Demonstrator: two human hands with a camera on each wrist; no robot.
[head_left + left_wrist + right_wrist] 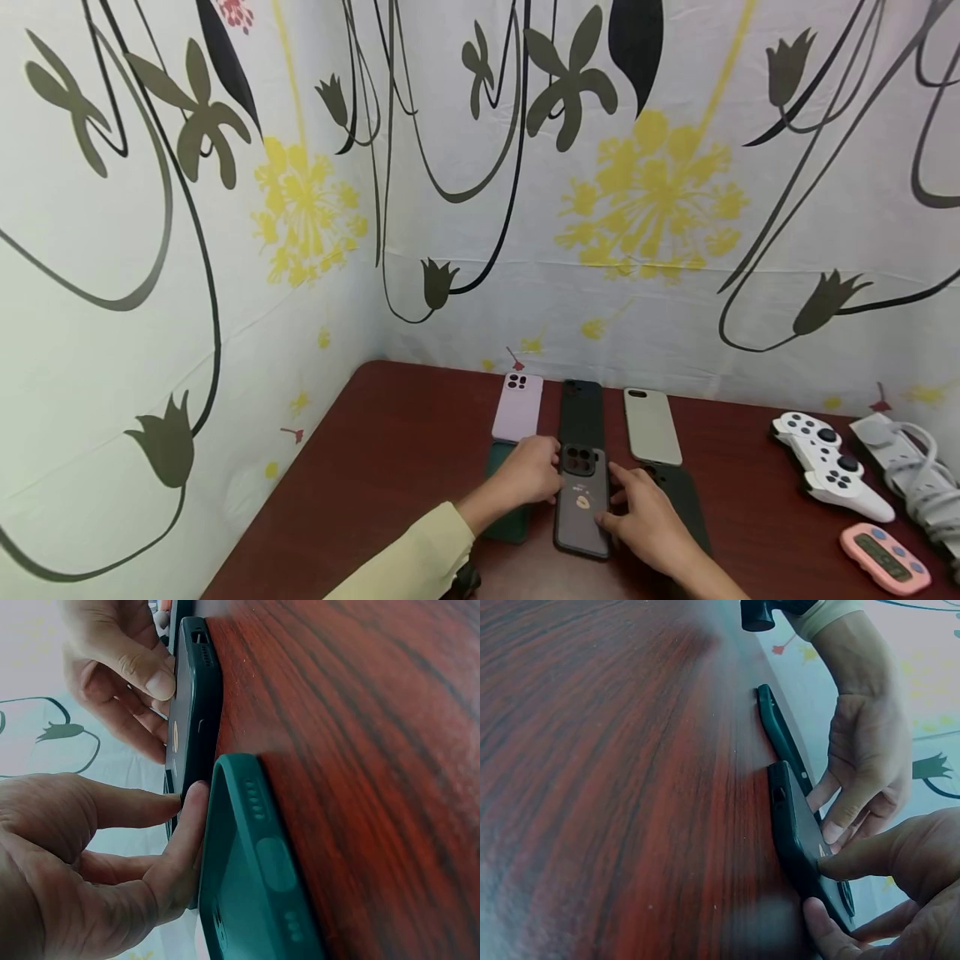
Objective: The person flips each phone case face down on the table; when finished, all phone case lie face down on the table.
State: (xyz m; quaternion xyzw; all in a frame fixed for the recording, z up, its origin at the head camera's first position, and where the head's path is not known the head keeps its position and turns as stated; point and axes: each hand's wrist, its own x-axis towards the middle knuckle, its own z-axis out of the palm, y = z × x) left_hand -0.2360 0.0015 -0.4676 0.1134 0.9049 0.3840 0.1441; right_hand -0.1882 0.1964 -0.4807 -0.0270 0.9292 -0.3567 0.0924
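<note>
A grey phone case (582, 521) with a black rim and a black camera ring lies on the table between both hands. My left hand (527, 471) pinches its left edge near the camera end; in the left wrist view, thumb and fingertip meet at that rim. My right hand (651, 518) grips the opposite side, thumb on the back and a finger against the rim, as the right wrist view shows. Beside it on the left lies a green phone case (259, 847), partly covered by my left hand. A dark phone case (686, 504) lies partly hidden behind my right hand.
Along the back lie a lilac phone case (517, 408), a dark green phone case (582, 415) and a cream phone case (652, 427). To the right are a white game controller (828, 467), a power strip with cable (903, 462) and a pink timer (885, 558). Patterned cloth (480, 233) hangs behind.
</note>
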